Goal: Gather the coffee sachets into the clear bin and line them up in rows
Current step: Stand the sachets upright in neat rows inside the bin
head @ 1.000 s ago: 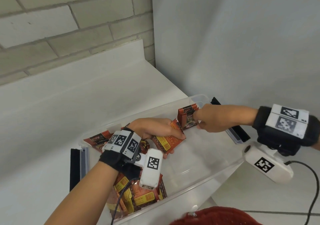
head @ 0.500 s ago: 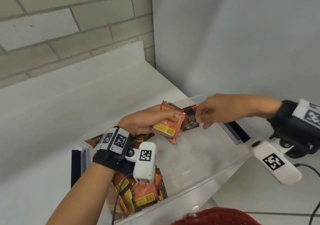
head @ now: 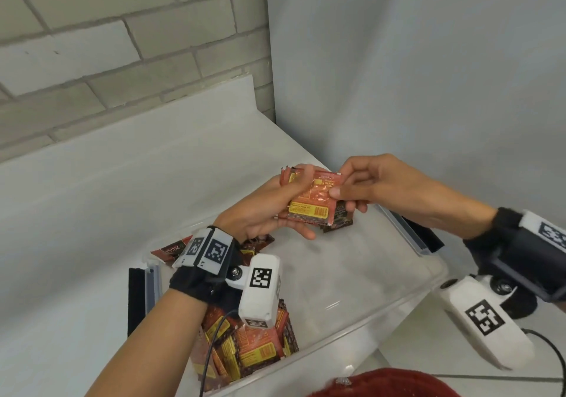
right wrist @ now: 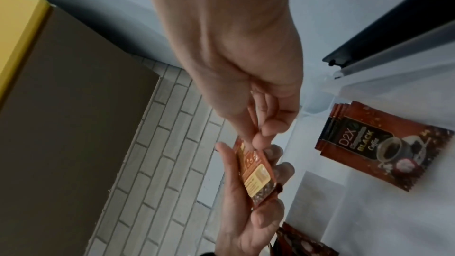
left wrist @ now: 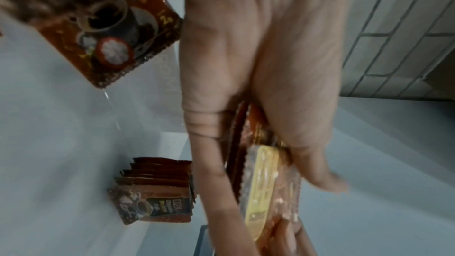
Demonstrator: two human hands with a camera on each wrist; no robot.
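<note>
Above the clear bin (head: 395, 303), my left hand (head: 284, 208) grips a small stack of orange-red coffee sachets (head: 309, 203) on edge. My right hand (head: 339, 184) pinches the top right corner of the front sachet. In the right wrist view, the right hand's thumb and forefinger (right wrist: 258, 139) close on that sachet (right wrist: 256, 168). A row of dark sachets (right wrist: 364, 143) stands in the bin's far right corner, also seen as the standing row (left wrist: 157, 192). Loose sachets (head: 254, 344) lie heaped at the bin's near left end.
One sachet (head: 170, 249) lies over the bin's far left rim. Black latch handles sit on the left end (head: 136, 298) and the right end (head: 424, 234). A brick wall stands behind the white counter (head: 92, 200), a plain white wall to the right. Something red (head: 382, 387) shows at the bottom edge.
My left hand lifted a stack of sachets out of the bin. My right hand left the row in the far corner and came over to pinch the front sachet.
</note>
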